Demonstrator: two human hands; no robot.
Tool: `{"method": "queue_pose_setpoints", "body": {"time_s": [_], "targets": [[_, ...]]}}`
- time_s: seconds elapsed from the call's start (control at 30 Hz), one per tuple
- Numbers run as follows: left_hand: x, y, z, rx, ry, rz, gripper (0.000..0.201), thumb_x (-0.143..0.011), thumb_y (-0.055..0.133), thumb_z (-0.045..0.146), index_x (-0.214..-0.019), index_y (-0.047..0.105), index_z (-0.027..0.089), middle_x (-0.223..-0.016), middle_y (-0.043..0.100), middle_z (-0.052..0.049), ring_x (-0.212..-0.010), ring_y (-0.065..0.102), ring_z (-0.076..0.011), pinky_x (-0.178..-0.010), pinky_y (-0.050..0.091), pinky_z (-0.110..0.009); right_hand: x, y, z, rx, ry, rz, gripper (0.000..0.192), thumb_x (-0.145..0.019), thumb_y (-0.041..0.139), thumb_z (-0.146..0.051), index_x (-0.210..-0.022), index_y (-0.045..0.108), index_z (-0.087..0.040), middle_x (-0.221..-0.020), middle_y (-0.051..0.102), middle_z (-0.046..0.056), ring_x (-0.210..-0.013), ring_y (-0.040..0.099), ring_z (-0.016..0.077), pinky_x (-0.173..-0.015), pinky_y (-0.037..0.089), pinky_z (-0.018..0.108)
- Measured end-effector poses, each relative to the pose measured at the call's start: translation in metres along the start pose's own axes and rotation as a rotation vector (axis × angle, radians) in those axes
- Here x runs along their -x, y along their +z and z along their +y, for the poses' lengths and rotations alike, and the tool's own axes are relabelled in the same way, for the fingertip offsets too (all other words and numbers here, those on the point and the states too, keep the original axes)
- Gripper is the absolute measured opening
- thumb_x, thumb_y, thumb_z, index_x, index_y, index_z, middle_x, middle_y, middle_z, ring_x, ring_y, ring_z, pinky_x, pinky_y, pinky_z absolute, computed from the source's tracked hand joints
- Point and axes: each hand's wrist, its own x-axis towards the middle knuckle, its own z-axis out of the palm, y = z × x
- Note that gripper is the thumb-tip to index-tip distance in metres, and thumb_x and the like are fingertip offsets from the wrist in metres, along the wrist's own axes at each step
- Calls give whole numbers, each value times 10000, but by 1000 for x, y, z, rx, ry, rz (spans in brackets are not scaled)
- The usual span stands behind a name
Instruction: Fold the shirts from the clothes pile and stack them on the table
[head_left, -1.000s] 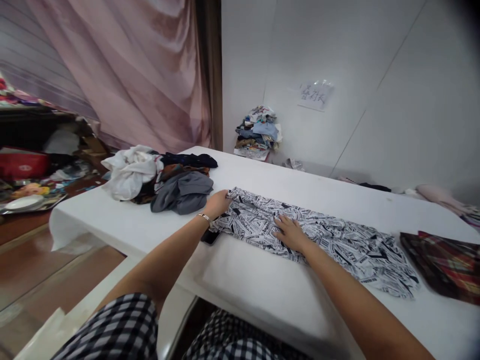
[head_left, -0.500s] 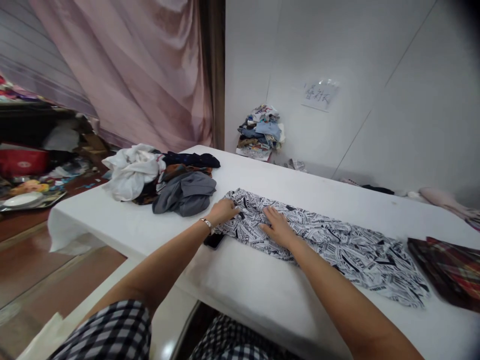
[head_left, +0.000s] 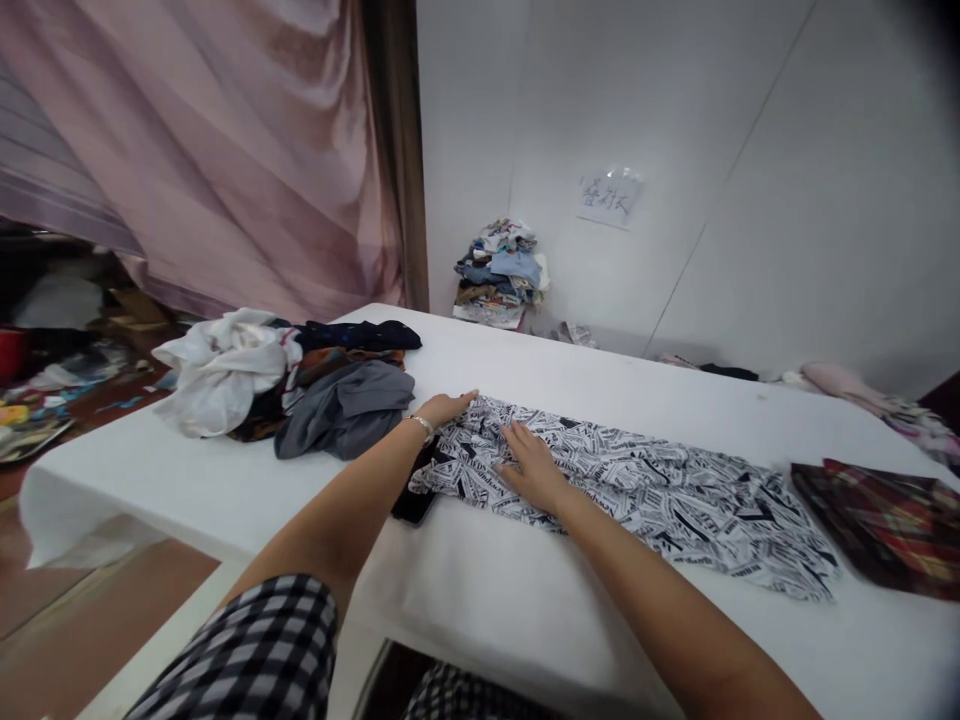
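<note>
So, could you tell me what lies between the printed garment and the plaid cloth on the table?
Only a narrow strip of bare white table, seen in the head view.

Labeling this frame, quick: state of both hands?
Left hand: open, flat on the printed garment.
Right hand: open, flat on the same garment.

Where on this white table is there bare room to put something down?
Bare patches: the far strip of the table behind the black-and-white printed garment, and the near edge in front of it. Crowded: the left end with the heap of clothes, both hands on the garment's left end, and the plaid cloth at right.
</note>
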Motion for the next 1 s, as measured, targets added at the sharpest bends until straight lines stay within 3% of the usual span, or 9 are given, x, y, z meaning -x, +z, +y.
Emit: {"method": "queue_pose_setpoints", "body": {"time_s": [0.1,0.23,0.4,0.53,0.63,0.73,0.83,0.93,1.0], "targets": [[5,0,3,-55,3,-54,767,-683,516,753,-1061,709,113,-1150,689,-242,-1100,637,-376,-850,490,-373,-4,4,-5,58,-6,-102,634,-922,468,-500,-1486,359,-232,-1603,207,115,-1486,126,295,-1175,79,551],[12,2,14,-115,62,-94,534,-610,701,525,-1016,734,179,-1145,706,-196,-1099,634,-367,-880,482,-387,-3,6,-11,112,-4,-119,584,-920,485,-484,-1427,456,-195,-1589,230,152,-1479,139,331,-1162,76,581],[19,-3,30,-133,206,-111,357,-706,619,347,-1008,735,197,-1120,724,-145,-1054,654,-282,-841,492,-306,3,12,-13,88,-6,-12,655,-930,451,-505,-1502,323,-213,-1612,159,125,-1493,74,300,-1171,76,562],[28,-12,39,-133,256,-101,362,-767,551,283,-1064,705,145,-1126,715,-168,-1035,660,-262,-826,488,-283,5,19,-11,74,-26,-90,622,-939,407,-530,-1461,406,-191,-1595,217,147,-1482,121,333,-1161,78,582],[33,-21,50,-144,260,-89,379,-778,547,269,-1110,674,135,-1167,697,-172,-1061,649,-259,-837,484,-281,4,19,-8,-28,-39,-70,619,-903,490,-500,-1437,444,-190,-1580,258,156,-1477,143,336,-1161,72,584],[40,-29,73,-152,273,-74,411,-774,577,270,-1151,643,120,-1217,666,-192,-1110,626,-273,-859,476,-288,5,13,-1,-322,28,106,564,-858,558,-430,-1373,516,-205,-1528,382,129,-1460,230,287,-1178,139,518],[51,-26,113,-139,313,-93,411,-762,619,289,-1120,651,91,-1181,671,-222,-1101,628,-303,-856,477,-309,13,-3,16,-876,234,330,531,-869,520,-434,-1365,493,-246,-1451,494,87,-1349,443,231,-1115,342,444],[67,-9,166,-105,373,-148,451,-774,623,404,-1099,659,93,-1111,701,-208,-1015,659,-309,-819,496,-337,29,-24,42,-1380,470,406,517,-914,413,-508,-1376,438,-279,-1388,554,72,-1192,589,220,-965,499,433],[76,6,198,-41,419,-213,535,-793,577,538,-1114,657,117,-1108,711,-178,-922,682,-285,-772,513,-342,43,-35,59,-1520,549,402,489,-927,367,-529,-1315,490,-259,-1313,610,77,-1121,628,224,-908,532,432]]}}
